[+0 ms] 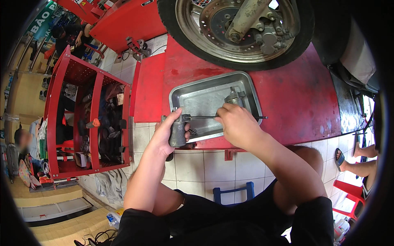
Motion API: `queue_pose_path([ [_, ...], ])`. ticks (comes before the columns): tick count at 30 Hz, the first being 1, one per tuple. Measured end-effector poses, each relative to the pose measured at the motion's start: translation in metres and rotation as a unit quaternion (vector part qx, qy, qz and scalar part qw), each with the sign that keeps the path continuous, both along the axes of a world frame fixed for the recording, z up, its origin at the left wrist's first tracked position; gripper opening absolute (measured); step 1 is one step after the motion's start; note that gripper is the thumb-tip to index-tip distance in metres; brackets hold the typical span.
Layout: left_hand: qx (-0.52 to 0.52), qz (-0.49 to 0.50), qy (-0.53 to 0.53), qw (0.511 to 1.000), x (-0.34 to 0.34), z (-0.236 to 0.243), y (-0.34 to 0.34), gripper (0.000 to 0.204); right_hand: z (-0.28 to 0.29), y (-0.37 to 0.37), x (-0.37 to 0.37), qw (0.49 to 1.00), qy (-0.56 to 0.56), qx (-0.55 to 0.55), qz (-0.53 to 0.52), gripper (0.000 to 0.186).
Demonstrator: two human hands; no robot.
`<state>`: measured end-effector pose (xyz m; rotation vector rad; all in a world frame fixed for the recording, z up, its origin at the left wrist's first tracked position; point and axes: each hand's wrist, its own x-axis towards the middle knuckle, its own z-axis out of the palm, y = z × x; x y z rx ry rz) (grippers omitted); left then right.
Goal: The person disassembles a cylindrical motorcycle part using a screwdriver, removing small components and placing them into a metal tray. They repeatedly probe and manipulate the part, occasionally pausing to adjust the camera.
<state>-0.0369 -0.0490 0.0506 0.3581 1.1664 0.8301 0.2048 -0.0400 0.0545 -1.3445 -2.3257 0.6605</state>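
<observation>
My left hand (168, 130) is wrapped round a grey cast-metal cylindrical part (177, 133), perhaps a piece of a brake caliper, held over the near left corner of a steel tray (176, 91). Between the fingers of my right hand (239, 125) is a thin dark rod (203, 117), like a long hex key. Its left end meets the side of the metal part; the other end sticks out past the tray's right rim. Inside the tray, just beyond my right hand, lies another grey metal part (235, 95). Small dark bits (193, 132) lie near my left fingers.
The tray stands on a red work platform (295, 98), with a motorcycle wheel (238, 37) at its far side. To the left is a red shelf cart (96, 123). A blue stool (234, 192) is below me. Other people are at far left and right, near a red stool (348, 197).
</observation>
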Motion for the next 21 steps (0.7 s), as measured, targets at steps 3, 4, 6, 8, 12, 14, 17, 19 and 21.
queue_pose_path([
  [3,0.017,-0.009,-0.004,1.000,-0.007,0.007,-0.006,0.036,0.009,0.001,-0.003,1.000,-0.002,-0.027,-0.010,0.023],
  [4,0.017,-0.011,-0.002,1.000,-0.007,0.006,-0.006,0.036,0.014,0.000,-0.005,0.998,-0.009,-0.053,-0.017,0.024],
  [6,0.018,-0.014,0.001,1.000,-0.008,0.005,-0.004,0.036,0.019,0.000,-0.008,0.997,-0.016,-0.071,-0.020,0.027],
  [8,0.000,-0.028,0.014,1.000,-0.006,-0.001,0.000,0.037,0.020,-0.001,-0.011,0.997,-0.014,-0.068,-0.025,0.027],
  [12,-0.020,-0.033,0.003,0.999,-0.005,-0.009,0.008,0.038,0.011,-0.002,-0.010,0.998,0.023,-0.023,-0.046,0.022],
  [14,-0.023,-0.029,-0.018,0.999,-0.007,-0.009,0.009,0.039,0.008,-0.001,-0.009,0.998,0.020,-0.023,-0.053,0.018],
  [17,-0.024,-0.021,-0.037,0.999,-0.008,-0.005,0.009,0.038,0.008,0.000,-0.007,0.998,-0.017,-0.037,-0.042,0.014],
  [19,-0.017,-0.022,-0.037,0.999,-0.008,-0.002,0.008,0.037,0.009,-0.002,-0.005,0.999,-0.027,-0.019,-0.023,0.013],
  [21,-0.013,-0.022,-0.034,0.999,-0.008,-0.003,0.009,0.036,0.012,-0.005,-0.005,1.000,-0.013,0.003,-0.026,0.012],
])
